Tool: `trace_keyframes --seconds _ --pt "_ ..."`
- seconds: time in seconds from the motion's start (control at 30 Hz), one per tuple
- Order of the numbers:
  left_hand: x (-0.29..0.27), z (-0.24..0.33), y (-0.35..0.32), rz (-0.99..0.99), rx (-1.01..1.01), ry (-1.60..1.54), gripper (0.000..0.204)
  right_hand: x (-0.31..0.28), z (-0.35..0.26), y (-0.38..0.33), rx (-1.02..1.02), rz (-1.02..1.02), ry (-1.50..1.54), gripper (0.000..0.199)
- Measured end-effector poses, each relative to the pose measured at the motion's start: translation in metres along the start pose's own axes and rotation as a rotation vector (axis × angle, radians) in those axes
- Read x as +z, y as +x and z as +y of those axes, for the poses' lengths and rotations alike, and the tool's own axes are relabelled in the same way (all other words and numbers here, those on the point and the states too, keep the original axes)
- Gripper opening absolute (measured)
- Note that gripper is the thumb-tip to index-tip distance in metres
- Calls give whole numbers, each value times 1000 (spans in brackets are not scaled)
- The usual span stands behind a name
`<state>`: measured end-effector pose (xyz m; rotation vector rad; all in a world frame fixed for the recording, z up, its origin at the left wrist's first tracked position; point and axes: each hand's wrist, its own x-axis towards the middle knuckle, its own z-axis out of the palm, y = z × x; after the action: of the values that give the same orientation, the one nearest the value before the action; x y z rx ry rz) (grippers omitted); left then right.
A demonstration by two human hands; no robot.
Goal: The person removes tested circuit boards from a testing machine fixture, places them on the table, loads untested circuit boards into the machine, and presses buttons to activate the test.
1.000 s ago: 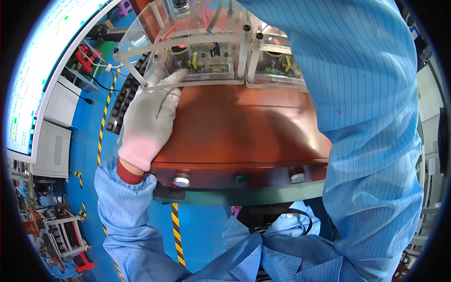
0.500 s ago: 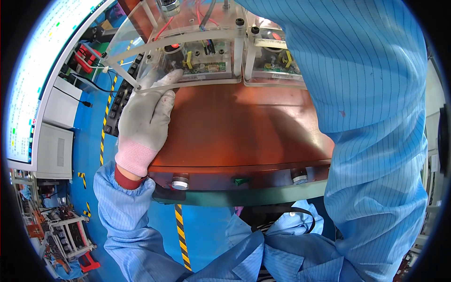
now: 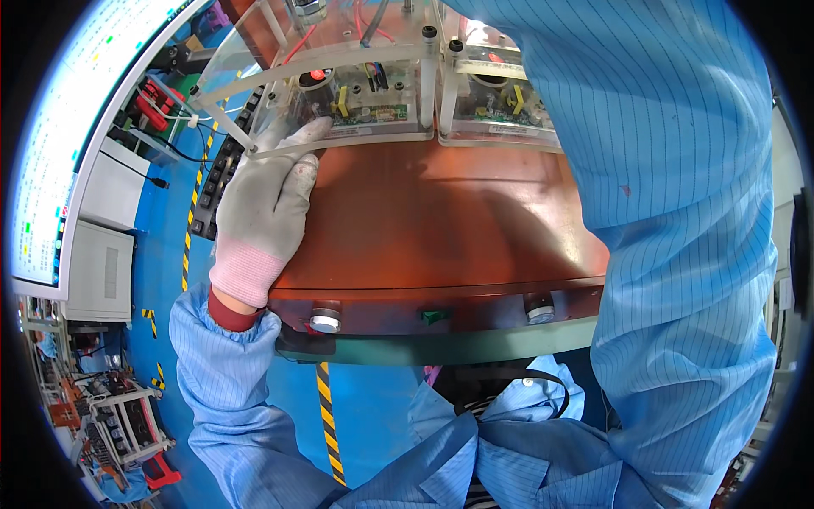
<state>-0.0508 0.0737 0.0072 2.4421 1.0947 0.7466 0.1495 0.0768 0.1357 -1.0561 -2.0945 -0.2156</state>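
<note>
My left hand [image 3: 264,197], in a white glove with a pink cuff, lies at the front left corner of a clear acrylic fixture [image 3: 356,136]. Its fingers stretch out, with thumb and index apart; the index tip is close to a green circuit board [image 3: 386,114] inside. Acrylic partly covers the other fingers. A yellow part [image 3: 342,102] stands by that board. A second clear fixture [image 3: 500,136] with its own board sits to the right. My right arm in a blue striped sleeve [image 3: 661,170] reaches up past the top edge, and the right hand is out of view.
Both fixtures stand on a reddish-brown box [image 3: 424,220] with two silver round buttons [image 3: 326,320] and a green switch [image 3: 435,316] on its front. On the left are a black keyboard [image 3: 222,182], a bright monitor [image 3: 68,144], white cabinets [image 3: 97,271] and cables.
The view has shifted slightly, and the box and fixtures sit a little higher in the picture. My left hand stays at the same fixture corner.
</note>
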Motion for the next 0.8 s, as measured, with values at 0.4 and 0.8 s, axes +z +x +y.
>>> trace_keyframes --seconds 0.4,0.8 --pt "2 -7 -2 -33 67 4 35 -6 -11 8 -3 -29 43 36" --pt "3 -15 -1 9 186 161 41 -26 -19 25 -29 -24 61 37"
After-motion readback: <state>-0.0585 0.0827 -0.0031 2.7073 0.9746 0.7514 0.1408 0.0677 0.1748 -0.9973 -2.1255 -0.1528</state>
